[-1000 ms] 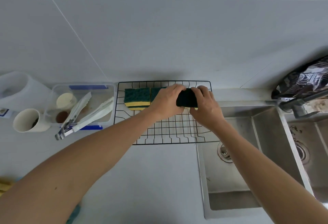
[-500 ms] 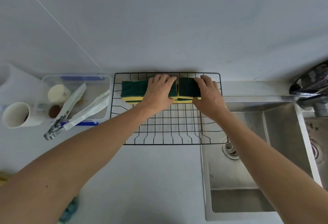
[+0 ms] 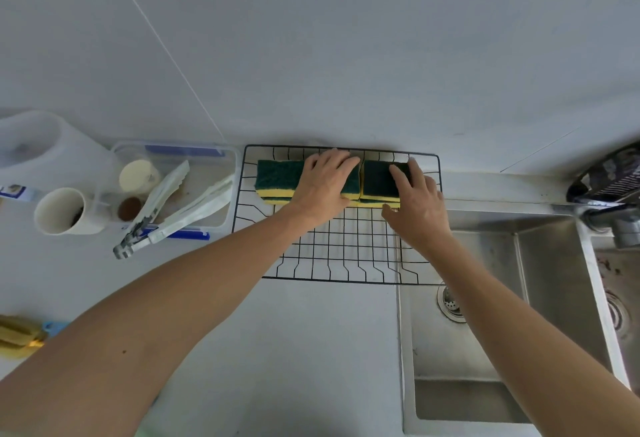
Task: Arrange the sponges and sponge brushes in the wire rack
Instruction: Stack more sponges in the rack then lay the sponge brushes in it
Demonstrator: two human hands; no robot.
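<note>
A black wire rack [image 3: 346,280] lies on the counter against the wall, its right end over the sink. Green-and-yellow sponges are lined up along its back edge, stacked two high: one stack at the left [image 3: 277,176] and one at the right [image 3: 375,180]. My left hand [image 3: 325,187] lies flat, fingers spread, over the middle of the row. My right hand [image 3: 415,208] has its fingers on top of the right sponge and its thumb at the sponge's front edge. A yellow sponge brush [image 3: 17,334] with a blue handle lies at the far left edge of the counter.
A clear container [image 3: 207,159] with white tongs [image 3: 173,214] and small cups stands left of the rack, and a white cup [image 3: 62,211] beside it. The steel sink [image 3: 502,332] and the faucet [image 3: 602,214] are to the right.
The dark sponge held up in both hands was set down at the right end of the row. My left hand shifted onto the middle sponges.
</note>
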